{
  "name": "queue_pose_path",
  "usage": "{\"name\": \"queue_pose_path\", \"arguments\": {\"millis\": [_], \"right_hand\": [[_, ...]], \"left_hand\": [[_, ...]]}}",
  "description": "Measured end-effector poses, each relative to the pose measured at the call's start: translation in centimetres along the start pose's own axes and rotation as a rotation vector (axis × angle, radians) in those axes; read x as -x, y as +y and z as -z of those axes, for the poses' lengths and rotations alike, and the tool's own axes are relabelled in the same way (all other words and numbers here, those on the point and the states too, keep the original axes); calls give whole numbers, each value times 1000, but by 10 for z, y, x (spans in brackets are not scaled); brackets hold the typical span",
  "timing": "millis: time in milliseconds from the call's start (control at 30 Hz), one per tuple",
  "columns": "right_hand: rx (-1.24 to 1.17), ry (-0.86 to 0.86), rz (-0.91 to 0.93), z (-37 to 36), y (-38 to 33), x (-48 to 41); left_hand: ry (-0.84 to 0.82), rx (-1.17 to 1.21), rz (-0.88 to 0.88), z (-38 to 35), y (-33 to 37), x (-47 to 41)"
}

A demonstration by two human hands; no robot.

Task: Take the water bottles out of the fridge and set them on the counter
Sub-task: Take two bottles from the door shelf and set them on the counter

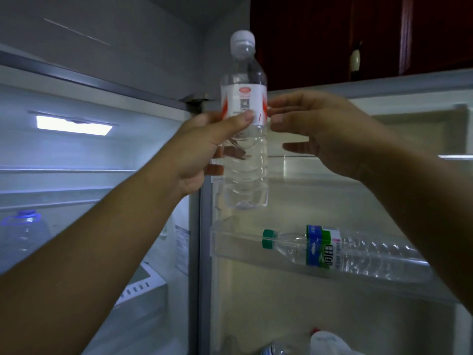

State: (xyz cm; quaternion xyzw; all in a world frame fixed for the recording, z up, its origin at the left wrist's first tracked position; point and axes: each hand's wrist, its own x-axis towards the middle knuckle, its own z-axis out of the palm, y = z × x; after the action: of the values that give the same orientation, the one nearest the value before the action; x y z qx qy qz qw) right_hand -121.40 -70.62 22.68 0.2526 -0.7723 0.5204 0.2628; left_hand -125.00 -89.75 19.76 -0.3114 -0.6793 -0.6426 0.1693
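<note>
My left hand (pixel 204 152) grips a clear water bottle (pixel 244 139) with a white cap and a red-and-white label, upright in front of the open fridge. My right hand (pixel 320 134) is just to its right, fingers relaxed, fingertips at the label's edge. A second water bottle (pixel 343 254) with a green cap and green-blue label lies on its side in a clear door shelf (pixel 220 242). A large blue-handled water jug (pixel 24 231) stands inside the fridge at the lower left.
The fridge interior (pixel 76 162) is lit, with glass shelves. The open fridge door (pixel 384 196) fills the right side. More items (pixel 325 342) sit in the bottom door bin. Dark red cabinets (pixel 358 34) hang above.
</note>
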Motion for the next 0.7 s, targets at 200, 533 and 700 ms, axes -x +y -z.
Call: {"name": "queue_pose_path", "arguments": {"millis": [200,533,700], "right_hand": [[-58,-14,-15,0,8,14],[231,-219,-81,10,24,43],[766,-467,-156,13,31,58]], "left_hand": [[-11,16,50,-6,-12,13],[-33,34,99,-11,-40,32],[-78,22,85,-11,-55,38]]}}
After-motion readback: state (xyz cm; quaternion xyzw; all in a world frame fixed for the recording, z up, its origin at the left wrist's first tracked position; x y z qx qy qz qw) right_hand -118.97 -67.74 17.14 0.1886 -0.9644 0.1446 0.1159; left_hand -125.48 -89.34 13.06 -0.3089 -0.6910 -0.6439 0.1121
